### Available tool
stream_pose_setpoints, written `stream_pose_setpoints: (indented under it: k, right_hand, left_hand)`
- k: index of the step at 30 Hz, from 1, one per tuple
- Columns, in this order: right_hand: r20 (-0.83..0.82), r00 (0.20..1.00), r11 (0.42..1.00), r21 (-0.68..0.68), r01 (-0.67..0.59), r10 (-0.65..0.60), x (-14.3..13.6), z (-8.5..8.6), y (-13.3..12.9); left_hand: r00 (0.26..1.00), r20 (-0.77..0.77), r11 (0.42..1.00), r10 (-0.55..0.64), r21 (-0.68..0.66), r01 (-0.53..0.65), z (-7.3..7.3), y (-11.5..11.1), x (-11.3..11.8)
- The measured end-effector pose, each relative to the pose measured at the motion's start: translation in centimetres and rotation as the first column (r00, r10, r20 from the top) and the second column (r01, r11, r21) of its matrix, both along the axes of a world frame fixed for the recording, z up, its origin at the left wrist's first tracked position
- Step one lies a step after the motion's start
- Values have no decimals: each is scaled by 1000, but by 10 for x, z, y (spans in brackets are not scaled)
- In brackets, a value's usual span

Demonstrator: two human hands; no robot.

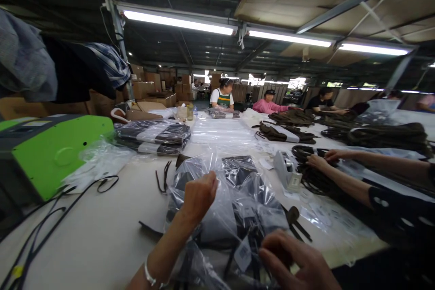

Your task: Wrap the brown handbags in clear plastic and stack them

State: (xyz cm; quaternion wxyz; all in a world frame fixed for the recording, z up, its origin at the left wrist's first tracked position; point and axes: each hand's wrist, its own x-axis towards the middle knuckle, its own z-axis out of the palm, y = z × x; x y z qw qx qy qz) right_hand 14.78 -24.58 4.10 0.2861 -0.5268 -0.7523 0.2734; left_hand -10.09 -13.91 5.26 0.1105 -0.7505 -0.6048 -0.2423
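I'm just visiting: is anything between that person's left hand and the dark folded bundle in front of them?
Yes. Clear plastic lies over much of the dark bundle, including by the left hand. A pale strip also shows through it. I see nothing else in between.

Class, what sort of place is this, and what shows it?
Probably a garment-packing workshop: bagged dark clothing, people around a white table, and stacked cardboard boxes in the background.

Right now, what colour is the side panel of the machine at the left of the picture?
Bright green; the side panel shows best in the head view.
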Motion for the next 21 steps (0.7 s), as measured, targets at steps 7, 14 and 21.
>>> stream_pose_setpoints:
  k: [7,14,21]
  right_hand:
    - [444,891,913,396,-99,-96,-74,41,57]
    - [610,765,952,306,12,-206,-46,46,82]
    - [711,649,962,217,164,-272,28,28,80]
  left_hand:
    - [956,23,954,-291,-61,292,4,-33,36]
    - [981,-129,981,-146,-148,126,-11,-45,-8]
    - [952,-170,956,253,-106,-273,-35,-58,-115]
